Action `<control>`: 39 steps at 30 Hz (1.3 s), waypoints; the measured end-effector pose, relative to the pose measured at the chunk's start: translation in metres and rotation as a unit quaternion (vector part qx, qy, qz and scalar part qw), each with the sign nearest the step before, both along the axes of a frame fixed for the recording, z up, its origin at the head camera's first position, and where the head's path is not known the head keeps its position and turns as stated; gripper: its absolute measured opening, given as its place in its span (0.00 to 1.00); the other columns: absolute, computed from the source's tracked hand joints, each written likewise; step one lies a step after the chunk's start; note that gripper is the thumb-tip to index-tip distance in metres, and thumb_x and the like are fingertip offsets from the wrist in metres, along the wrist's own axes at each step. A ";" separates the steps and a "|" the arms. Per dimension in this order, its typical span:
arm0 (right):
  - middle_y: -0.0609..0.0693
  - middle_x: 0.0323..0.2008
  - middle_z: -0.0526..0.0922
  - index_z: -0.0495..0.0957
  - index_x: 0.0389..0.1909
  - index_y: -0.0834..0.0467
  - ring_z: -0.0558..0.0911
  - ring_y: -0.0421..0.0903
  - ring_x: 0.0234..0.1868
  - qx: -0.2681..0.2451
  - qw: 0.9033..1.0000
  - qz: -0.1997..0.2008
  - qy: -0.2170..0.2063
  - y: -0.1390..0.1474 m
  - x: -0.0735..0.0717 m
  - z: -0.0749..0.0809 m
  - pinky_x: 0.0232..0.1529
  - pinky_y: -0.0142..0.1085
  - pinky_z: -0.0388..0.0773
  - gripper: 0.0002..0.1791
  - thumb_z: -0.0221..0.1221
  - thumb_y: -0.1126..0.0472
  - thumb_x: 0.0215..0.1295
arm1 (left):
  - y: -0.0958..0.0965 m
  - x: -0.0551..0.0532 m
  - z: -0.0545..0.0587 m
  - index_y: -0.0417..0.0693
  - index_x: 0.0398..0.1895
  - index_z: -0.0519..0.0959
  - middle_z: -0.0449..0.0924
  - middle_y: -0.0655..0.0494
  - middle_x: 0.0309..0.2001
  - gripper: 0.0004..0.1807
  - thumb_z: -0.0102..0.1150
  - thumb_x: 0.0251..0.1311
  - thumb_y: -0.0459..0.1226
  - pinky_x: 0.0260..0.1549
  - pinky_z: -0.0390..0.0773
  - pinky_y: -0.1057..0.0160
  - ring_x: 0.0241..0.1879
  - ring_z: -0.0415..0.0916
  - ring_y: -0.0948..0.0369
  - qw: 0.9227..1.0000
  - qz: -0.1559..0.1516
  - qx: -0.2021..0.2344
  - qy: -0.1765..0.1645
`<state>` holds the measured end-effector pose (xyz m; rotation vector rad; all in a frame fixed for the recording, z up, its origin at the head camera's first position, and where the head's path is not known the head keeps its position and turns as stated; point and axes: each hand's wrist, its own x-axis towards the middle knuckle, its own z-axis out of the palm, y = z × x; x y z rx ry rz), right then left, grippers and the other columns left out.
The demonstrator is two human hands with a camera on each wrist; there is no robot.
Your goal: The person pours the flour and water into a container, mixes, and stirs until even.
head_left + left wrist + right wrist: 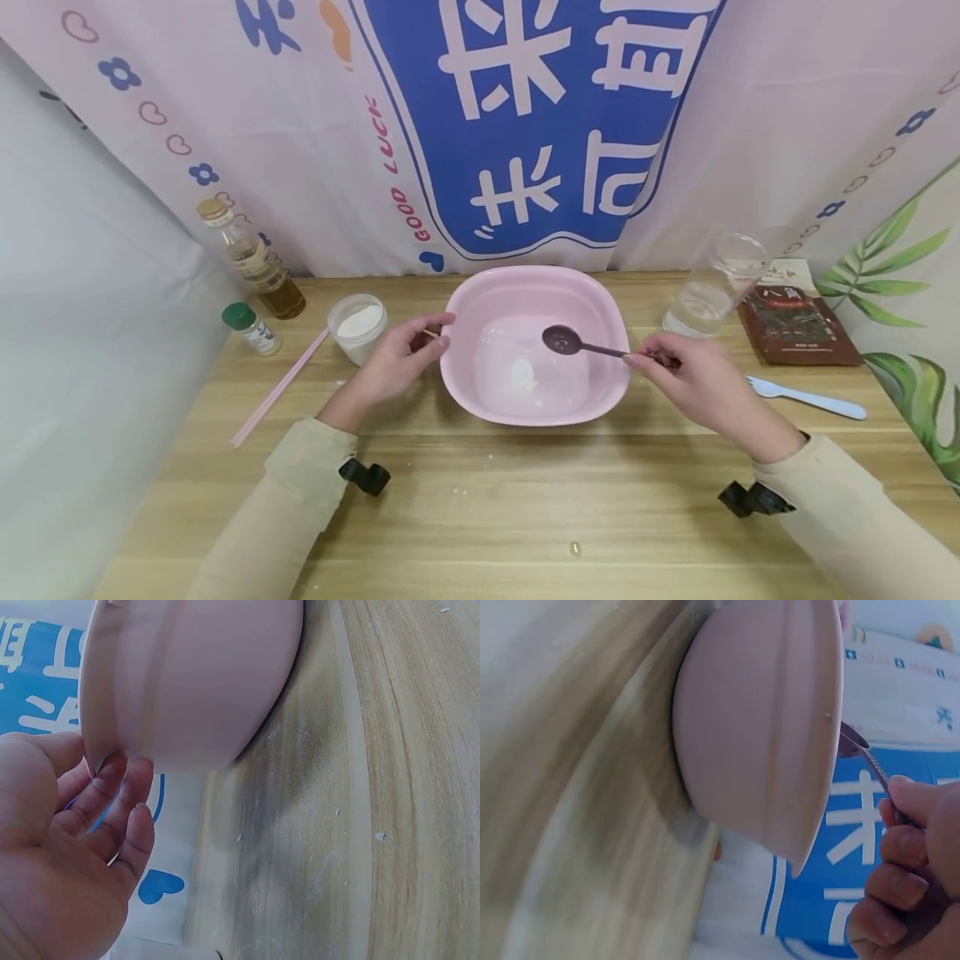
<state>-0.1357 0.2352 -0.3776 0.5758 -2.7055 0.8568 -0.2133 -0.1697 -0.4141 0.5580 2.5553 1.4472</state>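
Note:
A pink plastic basin (536,292) stands on the wooden table, with a small patch of white powder (522,375) on its floor. My left hand (393,362) pinches the basin's left rim; in the left wrist view the thumb is at the rim and the fingers (112,776) lie under it. Over the basin's right part, my right hand (708,387) holds a dark brown spoon (562,340) by its handle, bowl toward the middle. The right wrist view shows the spoon (877,769) above the rim, gripped between thumb and fingers.
At left stand an oil bottle (262,271), a green-capped shaker (251,329), pink chopsticks (277,392) and a jar of white powder (358,329). At right are a clear cup (697,308), a brown spice packet (798,325) and a light-blue knife (817,400). A printed cloth hangs behind.

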 end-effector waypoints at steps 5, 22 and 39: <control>0.44 0.25 0.80 0.86 0.39 0.58 0.71 0.37 0.25 0.039 0.999 0.022 -0.027 -0.016 -0.013 0.008 0.26 0.31 0.70 0.04 0.66 0.62 0.76 | 0.002 -0.001 0.002 0.41 0.74 0.76 0.83 0.39 0.57 0.22 0.57 0.81 0.36 0.43 0.80 0.69 0.50 0.79 0.47 1.000 -0.003 0.000 0.000; 0.47 0.30 0.87 0.87 0.38 0.58 0.79 0.40 0.31 0.085 0.992 0.083 -0.040 -0.049 -0.035 0.001 0.35 0.38 0.79 0.04 0.68 0.62 0.73 | 0.002 -0.001 0.001 0.38 0.73 0.76 0.83 0.38 0.56 0.22 0.57 0.80 0.34 0.42 0.79 0.69 0.48 0.79 0.49 1.000 -0.007 0.006 0.002; 0.53 0.31 0.90 0.88 0.38 0.62 0.85 0.50 0.32 0.106 0.993 0.030 -0.031 -0.047 -0.051 -0.003 0.45 0.51 0.78 0.06 0.67 0.63 0.73 | 0.001 -0.001 0.001 0.40 0.73 0.77 0.84 0.39 0.56 0.22 0.57 0.80 0.35 0.49 0.81 0.59 0.51 0.80 0.48 1.000 -0.002 0.001 0.004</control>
